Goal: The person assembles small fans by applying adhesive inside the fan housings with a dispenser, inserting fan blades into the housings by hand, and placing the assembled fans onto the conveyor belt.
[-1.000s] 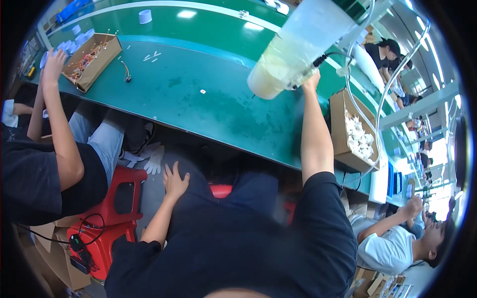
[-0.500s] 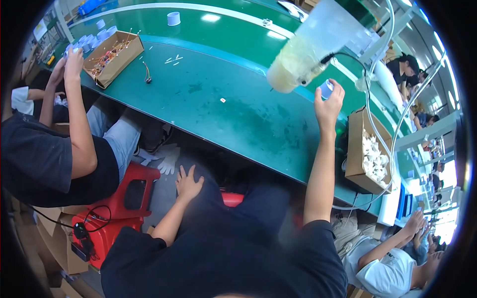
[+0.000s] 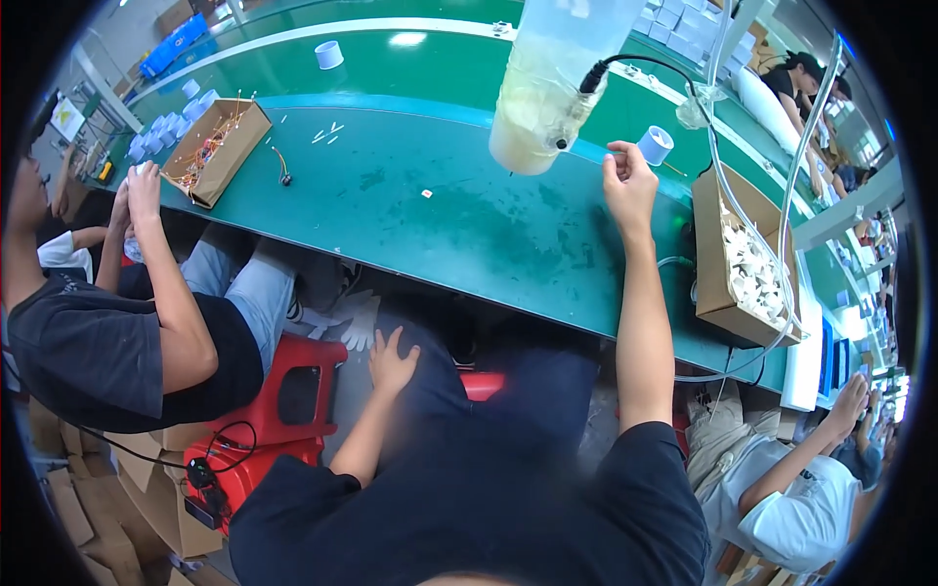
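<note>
My right hand (image 3: pixel 632 186) reaches over the far side of the green bench (image 3: pixel 459 244), its fingers curled loosely and thumb apart, holding nothing. Just beyond its fingertips stands a short pale-blue ring-shaped cup (image 3: pixel 656 145), apart from the hand. My left hand (image 3: pixel 393 363) rests on my thigh with its fingers spread, holding nothing. A cloudy plastic bottle (image 3: pixel 537 107), yellowish at its lower end and with a black cable plugged into it, hangs to the left of my right hand.
On the right stands a cardboard box (image 3: pixel 713 254) of white parts, with clear tubes in front. At the left, a box (image 3: pixel 230 156) of wired parts stands near a co-worker (image 3: pixel 107 342). Another blue cup (image 3: pixel 329 55) and a small wired part (image 3: pixel 283 168) lie farther off.
My right hand has let go of the blue cup and drawn slightly left from it. The view has shifted a little; my left hand stays on my thigh.
</note>
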A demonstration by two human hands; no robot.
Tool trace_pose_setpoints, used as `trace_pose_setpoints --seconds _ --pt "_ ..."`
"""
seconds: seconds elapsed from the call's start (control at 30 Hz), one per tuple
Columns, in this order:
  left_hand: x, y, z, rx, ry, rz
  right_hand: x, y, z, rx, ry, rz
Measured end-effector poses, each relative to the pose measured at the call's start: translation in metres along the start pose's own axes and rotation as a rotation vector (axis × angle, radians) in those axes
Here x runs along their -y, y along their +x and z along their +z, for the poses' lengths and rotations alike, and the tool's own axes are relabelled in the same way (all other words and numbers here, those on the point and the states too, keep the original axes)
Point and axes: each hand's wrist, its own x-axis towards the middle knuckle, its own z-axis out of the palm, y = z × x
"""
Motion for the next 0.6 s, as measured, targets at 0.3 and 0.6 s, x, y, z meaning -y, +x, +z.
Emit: trace_pose_setpoints --seconds 0.3,0.6 --pt "0.004 0.005 0.004 0.0 -0.016 0.068 -0.014 -0.002 0.007 -0.012 -0.044 -0.03" --pt "0.01 0.011 0.011 0.019 -0.035 0.041 -0.012 -0.002 0.01 0.006 -0.014 -0.018"
